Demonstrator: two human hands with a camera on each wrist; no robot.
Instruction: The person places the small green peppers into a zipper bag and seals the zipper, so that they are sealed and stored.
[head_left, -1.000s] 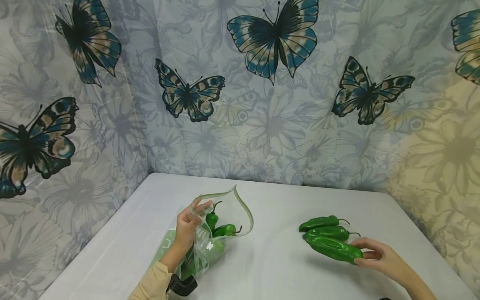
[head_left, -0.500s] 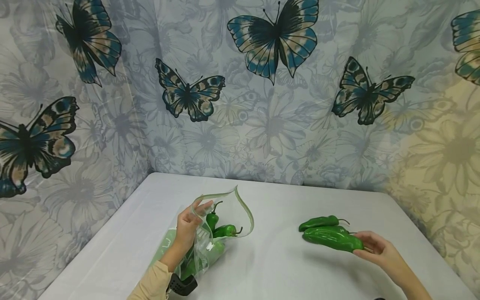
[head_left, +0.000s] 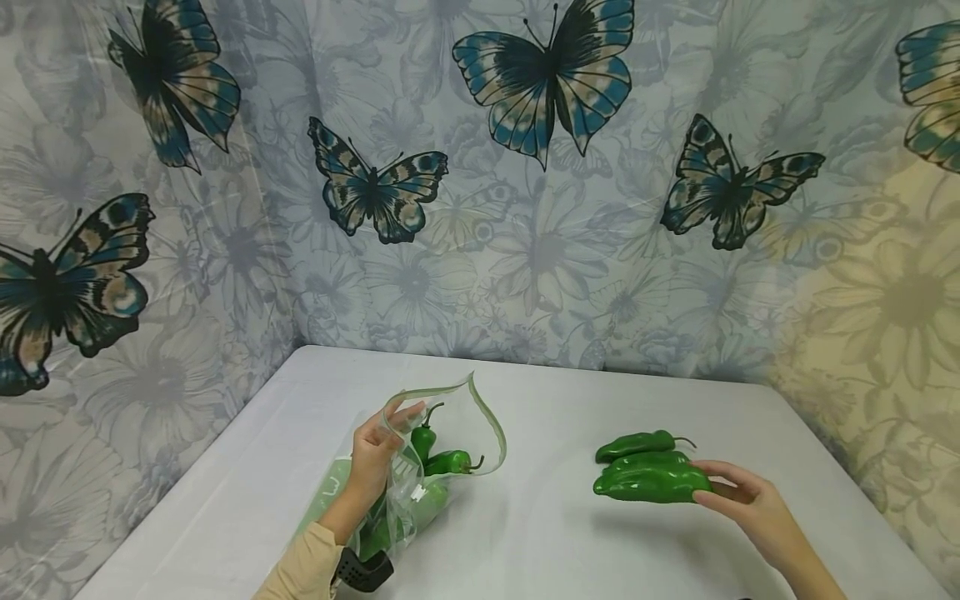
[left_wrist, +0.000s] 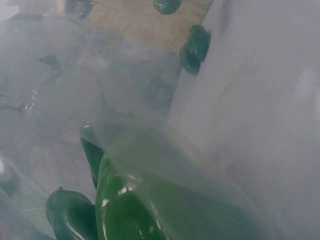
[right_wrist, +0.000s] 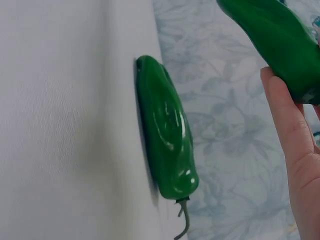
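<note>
My left hand (head_left: 375, 454) grips the mouth of a clear plastic bag (head_left: 491, 421) whose rim carries a green band. Several green peppers lie inside; two of them, one pepper (head_left: 423, 442) upright and one pepper (head_left: 450, 462) on its side, show their stems at the opening. In the left wrist view a glossy bagged pepper (left_wrist: 125, 210) shows through the film. On the right, my right hand (head_left: 742, 496) pinches a long green pepper (head_left: 652, 483) by its stem end, held above the table with a shadow beneath. The right wrist view shows this pepper (right_wrist: 280, 45) between fingers and thumb.
Behind the held pepper, two more green peppers rest on the white table (head_left: 540, 542), the farther pepper (head_left: 637, 446) with its stem to the right. A butterfly-patterned cloth (head_left: 540, 275) stands around the table's back and sides.
My right hand has lifted the pepper and shifted it to the left, so it now overlaps the middle pepper in the head view. The left hand and bag stay still.
</note>
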